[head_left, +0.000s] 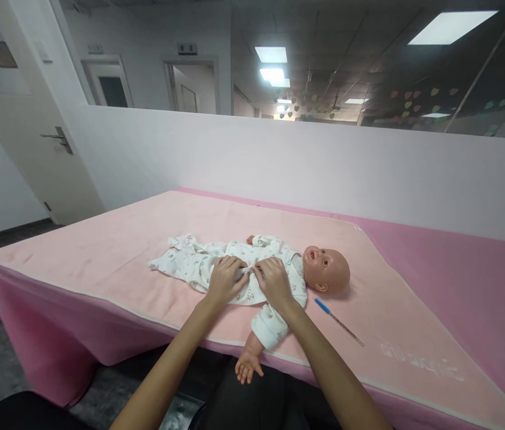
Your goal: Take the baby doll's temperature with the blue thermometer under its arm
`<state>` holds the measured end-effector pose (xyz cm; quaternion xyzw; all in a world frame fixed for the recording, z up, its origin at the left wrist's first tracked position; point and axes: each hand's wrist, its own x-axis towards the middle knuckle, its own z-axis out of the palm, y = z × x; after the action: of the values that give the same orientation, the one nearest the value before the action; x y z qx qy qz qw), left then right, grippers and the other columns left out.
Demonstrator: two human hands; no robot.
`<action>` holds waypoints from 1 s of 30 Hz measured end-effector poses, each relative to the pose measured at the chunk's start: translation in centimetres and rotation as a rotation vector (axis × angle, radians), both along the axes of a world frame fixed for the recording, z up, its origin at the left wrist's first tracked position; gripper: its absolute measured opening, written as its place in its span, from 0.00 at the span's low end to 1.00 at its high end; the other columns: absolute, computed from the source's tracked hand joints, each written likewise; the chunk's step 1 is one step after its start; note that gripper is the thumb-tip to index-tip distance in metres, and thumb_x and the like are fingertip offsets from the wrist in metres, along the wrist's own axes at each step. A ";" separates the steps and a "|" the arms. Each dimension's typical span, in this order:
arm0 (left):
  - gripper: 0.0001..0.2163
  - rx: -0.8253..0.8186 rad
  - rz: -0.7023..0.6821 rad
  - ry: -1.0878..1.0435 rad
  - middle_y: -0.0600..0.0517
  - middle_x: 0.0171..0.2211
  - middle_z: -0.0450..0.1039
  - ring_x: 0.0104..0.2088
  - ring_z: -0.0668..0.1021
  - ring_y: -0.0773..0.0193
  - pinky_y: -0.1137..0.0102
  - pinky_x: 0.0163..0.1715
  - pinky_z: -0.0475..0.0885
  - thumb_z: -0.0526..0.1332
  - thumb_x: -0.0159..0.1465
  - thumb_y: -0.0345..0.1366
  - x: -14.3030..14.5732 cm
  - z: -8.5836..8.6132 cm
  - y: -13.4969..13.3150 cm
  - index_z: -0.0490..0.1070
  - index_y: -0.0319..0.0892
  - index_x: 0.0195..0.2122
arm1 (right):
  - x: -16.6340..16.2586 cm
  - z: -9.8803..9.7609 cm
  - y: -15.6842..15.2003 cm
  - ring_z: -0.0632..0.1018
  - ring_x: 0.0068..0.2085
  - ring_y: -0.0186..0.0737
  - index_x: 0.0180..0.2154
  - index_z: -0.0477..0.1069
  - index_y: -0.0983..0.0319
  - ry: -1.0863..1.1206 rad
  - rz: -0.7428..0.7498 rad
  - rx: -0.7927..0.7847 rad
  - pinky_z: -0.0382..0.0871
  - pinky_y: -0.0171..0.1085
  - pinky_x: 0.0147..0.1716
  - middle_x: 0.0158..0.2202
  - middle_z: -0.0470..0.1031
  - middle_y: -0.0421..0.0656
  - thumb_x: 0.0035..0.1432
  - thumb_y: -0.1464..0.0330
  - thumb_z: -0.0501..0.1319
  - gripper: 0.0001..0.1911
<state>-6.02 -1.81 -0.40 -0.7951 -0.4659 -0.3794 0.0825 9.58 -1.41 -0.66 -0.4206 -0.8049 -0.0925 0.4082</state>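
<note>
A baby doll [329, 270] lies on its back across the pink blanket, head to the right, in a white printed baby outfit [192, 263]. Over its belly, my left hand [228, 278] is closed on a fold of the outfit's cloth. Just to the right, my right hand [274, 278] pinches the same front cloth, with its fingertips close to those of the left. What lies under my fingers is partly hidden. One doll arm hangs past the table's near edge, below my right wrist.
A pen-like stick with a blue end [323, 306] lies right of the doll. The pale pink blanket [113, 239] covers a table with a darker pink cloth [471, 263]. A white wall with a window stands behind; a door [24, 107] is at left.
</note>
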 end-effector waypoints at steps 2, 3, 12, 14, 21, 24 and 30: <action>0.04 -0.015 -0.025 -0.031 0.52 0.32 0.70 0.35 0.70 0.61 0.64 0.38 0.60 0.54 0.58 0.36 -0.1 0.0 0.0 0.66 0.43 0.31 | 0.0 -0.1 0.0 0.69 0.35 0.37 0.30 0.64 0.61 -0.001 -0.007 0.002 0.60 0.38 0.41 0.30 0.71 0.41 0.61 0.68 0.51 0.08; 0.04 -0.022 -0.033 -0.050 0.52 0.32 0.71 0.35 0.70 0.61 0.64 0.38 0.60 0.54 0.58 0.36 -0.1 0.0 0.0 0.66 0.43 0.31 | 0.0 -0.1 0.0 0.69 0.35 0.37 0.30 0.64 0.61 -0.002 -0.015 0.003 0.60 0.38 0.41 0.29 0.71 0.41 0.61 0.68 0.50 0.08; 0.03 -0.131 -0.093 -0.156 0.53 0.31 0.72 0.36 0.71 0.61 0.64 0.41 0.60 0.57 0.55 0.32 -0.4 -0.1 0.5 0.69 0.44 0.29 | -0.1 -0.3 0.1 0.69 0.35 0.38 0.30 0.65 0.61 -0.005 -0.038 0.018 0.60 0.38 0.41 0.28 0.70 0.42 0.61 0.68 0.50 0.09; 0.05 -0.136 -0.090 -0.147 0.53 0.32 0.72 0.36 0.71 0.61 0.64 0.41 0.61 0.56 0.53 0.31 -0.5 0.0 0.4 0.70 0.44 0.30 | -0.1 -0.3 0.2 0.69 0.34 0.38 0.30 0.65 0.61 -0.005 -0.042 0.023 0.60 0.38 0.41 0.28 0.70 0.42 0.61 0.68 0.50 0.09; 0.08 -0.103 -0.046 -0.138 0.53 0.32 0.72 0.37 0.71 0.61 0.62 0.42 0.60 0.52 0.55 0.29 -0.4 -0.1 0.1 0.70 0.45 0.29 | -0.1 -0.3 0.1 0.69 0.34 0.38 0.30 0.65 0.61 -0.013 -0.056 0.021 0.60 0.38 0.40 0.28 0.70 0.42 0.61 0.67 0.50 0.09; 0.07 -0.075 -0.015 -0.156 0.53 0.33 0.72 0.37 0.70 0.61 0.62 0.43 0.59 0.52 0.54 0.29 -0.3 -0.1 0.1 0.69 0.44 0.28 | -0.1 -0.2 0.1 0.70 0.34 0.38 0.30 0.65 0.61 -0.017 -0.057 0.028 0.60 0.38 0.39 0.28 0.70 0.42 0.62 0.67 0.49 0.10; 0.04 -0.066 0.003 -0.173 0.53 0.33 0.69 0.37 0.70 0.61 0.63 0.42 0.59 0.52 0.53 0.28 -0.2 -0.1 -0.1 0.64 0.43 0.27 | -0.1 -0.1 0.0 0.69 0.34 0.38 0.30 0.65 0.61 -0.012 -0.046 0.016 0.60 0.38 0.40 0.28 0.70 0.42 0.62 0.67 0.49 0.10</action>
<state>-6.20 -1.89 -0.46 -0.7608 -0.4849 -0.4311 0.0162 9.50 -1.36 -0.81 -0.4353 -0.7966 -0.1108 0.4047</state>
